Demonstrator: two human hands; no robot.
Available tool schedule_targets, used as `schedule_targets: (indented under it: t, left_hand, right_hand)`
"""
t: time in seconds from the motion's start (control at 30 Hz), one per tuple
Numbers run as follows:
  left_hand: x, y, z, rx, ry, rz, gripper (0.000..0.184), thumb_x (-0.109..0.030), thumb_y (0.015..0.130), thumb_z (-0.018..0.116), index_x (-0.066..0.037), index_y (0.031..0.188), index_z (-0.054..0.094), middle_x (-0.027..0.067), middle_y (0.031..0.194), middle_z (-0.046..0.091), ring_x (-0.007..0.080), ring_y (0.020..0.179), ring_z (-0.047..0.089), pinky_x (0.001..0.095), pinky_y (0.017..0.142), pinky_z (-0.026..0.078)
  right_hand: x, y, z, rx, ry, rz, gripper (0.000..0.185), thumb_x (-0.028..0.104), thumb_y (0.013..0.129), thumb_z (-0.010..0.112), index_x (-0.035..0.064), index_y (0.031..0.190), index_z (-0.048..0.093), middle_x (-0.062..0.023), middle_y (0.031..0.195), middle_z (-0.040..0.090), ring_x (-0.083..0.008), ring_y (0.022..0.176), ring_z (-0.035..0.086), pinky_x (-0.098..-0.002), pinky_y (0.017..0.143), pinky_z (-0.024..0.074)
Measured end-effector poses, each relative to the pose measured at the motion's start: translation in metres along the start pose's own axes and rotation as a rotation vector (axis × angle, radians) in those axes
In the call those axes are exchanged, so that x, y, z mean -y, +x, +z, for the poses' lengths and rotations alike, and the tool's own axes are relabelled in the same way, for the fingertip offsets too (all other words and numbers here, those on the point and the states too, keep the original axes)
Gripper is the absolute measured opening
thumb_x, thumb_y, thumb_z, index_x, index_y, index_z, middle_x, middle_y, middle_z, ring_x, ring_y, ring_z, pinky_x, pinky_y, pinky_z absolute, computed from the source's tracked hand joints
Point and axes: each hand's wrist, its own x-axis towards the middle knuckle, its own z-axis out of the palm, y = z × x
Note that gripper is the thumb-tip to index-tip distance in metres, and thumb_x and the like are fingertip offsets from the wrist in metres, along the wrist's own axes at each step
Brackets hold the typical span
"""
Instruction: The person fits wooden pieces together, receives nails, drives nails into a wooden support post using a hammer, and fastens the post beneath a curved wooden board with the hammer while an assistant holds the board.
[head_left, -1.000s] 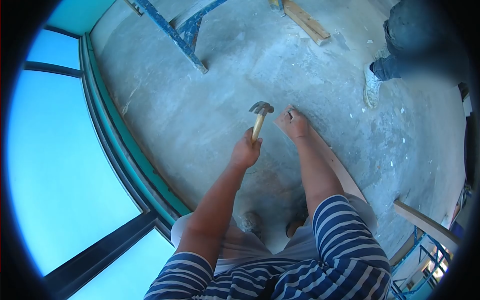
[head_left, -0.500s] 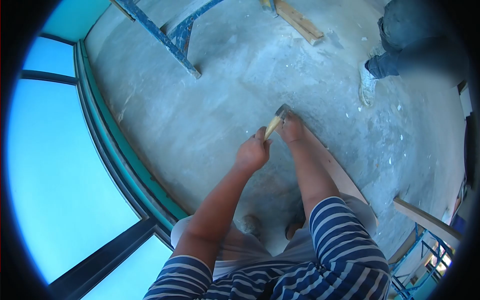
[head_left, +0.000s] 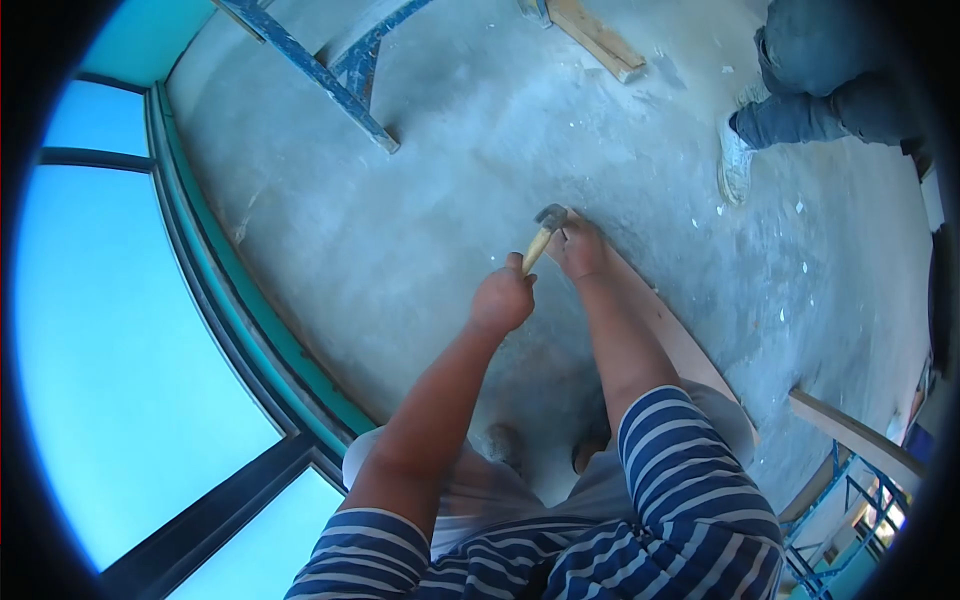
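Note:
My left hand (head_left: 503,298) is wrapped round the wooden handle of a hammer (head_left: 538,245). The hammer's dark metal head is near the end of a long, thin wooden board (head_left: 660,325), just to the left of my right fingers. My right hand (head_left: 584,252) is at that same end of the board with its fingers curled together. What the right fingers pinch, if anything, is too small and hidden to make out. The board slants back from there beneath my right forearm toward my right leg.
A blue metal frame leg (head_left: 350,100) stands ahead on the left. Short wood pieces (head_left: 597,42) lie on the concrete floor (head_left: 400,240) farther off. Another person's shoe and leg (head_left: 800,122) are at upper right. Windows (head_left: 140,350) line the left; a timber (head_left: 850,432) and blue scaffold (head_left: 845,510) are at lower right.
The hammer head has shifted a little left, away from my right fingers, and its handle has turned slightly. My right hand stays at the board's end.

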Motion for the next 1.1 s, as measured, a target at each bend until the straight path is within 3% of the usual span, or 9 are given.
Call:
schedule_targets:
  t: [0.03,0.17,0.37,0.47,0.63,0.73,0.93,0.97,1.1]
  left_hand:
    - [-0.003,0.004,-0.008,0.096,0.057,-0.061,0.036,-0.025,0.096,0.062,-0.001,0.12,0.048,0.0271,0.087,0.067,0.0479,0.079,0.065,0.0561,0.067,0.051]
    - [-0.023,-0.011,-0.016,-0.085,-0.044,0.058,0.034,-0.022,0.096,0.063,-0.002,0.119,0.049,0.0263,0.088,0.067,0.0473,0.078,0.065,0.0548,0.066,0.051]
    - [-0.029,-0.014,-0.017,-0.136,-0.067,0.13,0.033,-0.021,0.096,0.062,-0.002,0.119,0.049,0.0256,0.088,0.067,0.0465,0.078,0.066,0.0543,0.067,0.052]
    - [-0.024,-0.012,-0.012,-0.116,-0.032,0.092,0.031,-0.02,0.094,0.065,-0.001,0.113,0.05,0.0262,0.084,0.066,0.0477,0.076,0.065,0.0552,0.066,0.051]
    - [-0.004,0.015,-0.011,0.135,0.135,-0.052,0.029,-0.02,0.094,0.062,0.001,0.111,0.05,0.0267,0.084,0.067,0.047,0.077,0.065,0.0562,0.068,0.051]
    - [-0.04,0.001,-0.028,-0.189,0.002,0.113,0.022,-0.016,0.096,0.057,-0.003,0.112,0.051,0.0257,0.089,0.067,0.047,0.079,0.065,0.0576,0.07,0.051]
    - [0.001,0.02,-0.01,0.146,0.158,-0.106,0.029,-0.021,0.094,0.061,-0.002,0.115,0.053,0.0267,0.087,0.068,0.0455,0.08,0.066,0.0557,0.071,0.052]
    - [-0.016,0.018,-0.021,0.081,0.09,-0.105,0.03,-0.019,0.094,0.06,-0.003,0.119,0.054,0.0262,0.088,0.068,0.0452,0.08,0.067,0.055,0.072,0.053]
    - [-0.01,-0.007,-0.009,-0.217,0.007,0.346,0.031,-0.018,0.093,0.06,-0.001,0.119,0.054,0.0259,0.093,0.069,0.0461,0.082,0.067,0.0536,0.075,0.054]
  right_hand:
    - [0.005,-0.001,-0.005,0.015,-0.006,0.015,0.017,0.017,0.087,0.065,0.0004,0.089,0.069,-0.0201,0.093,0.068,-0.0397,0.088,0.065,-0.0472,0.08,0.0534]
    - [0.011,-0.004,-0.013,0.109,-0.045,0.132,0.028,0.025,0.085,0.069,0.0005,0.099,0.068,-0.0202,0.102,0.067,-0.0395,0.095,0.064,-0.0469,0.084,0.0523]
    - [0.021,-0.052,-0.05,0.222,-0.501,0.492,0.108,0.06,0.065,0.083,0.0114,0.151,0.04,-0.0162,0.143,0.047,-0.0378,0.134,0.041,-0.057,0.109,0.0322]
    - [0.018,-0.051,-0.049,0.312,-0.376,0.559,0.121,0.07,0.064,0.079,0.0118,0.158,0.028,-0.0153,0.149,0.039,-0.0357,0.141,0.029,-0.0604,0.116,0.015]
    - [0.023,-0.033,-0.059,0.4,-0.419,0.609,0.119,0.07,0.066,0.077,0.0116,0.157,0.029,-0.0146,0.149,0.038,-0.0361,0.141,0.031,-0.0597,0.115,0.016]
    - [0.023,-0.043,-0.053,0.375,-0.404,0.599,0.119,0.071,0.066,0.077,0.0122,0.158,0.028,-0.0141,0.15,0.037,-0.0358,0.141,0.03,-0.0603,0.115,0.0166]
    - [0.033,-0.025,-0.067,0.458,-0.436,0.649,0.118,0.068,0.067,0.079,0.013,0.158,0.026,-0.0151,0.15,0.038,-0.034,0.143,0.029,-0.06,0.115,0.0174]
    - [0.035,-0.033,-0.063,0.467,-0.438,0.664,0.117,0.066,0.068,0.079,0.0138,0.158,0.026,-0.0152,0.15,0.038,-0.0331,0.144,0.028,-0.0598,0.115,0.0171]
    - [0.028,-0.037,-0.059,0.426,-0.406,0.649,0.116,0.064,0.07,0.079,0.0136,0.159,0.025,-0.0156,0.151,0.037,-0.0342,0.144,0.028,-0.0602,0.116,0.016]
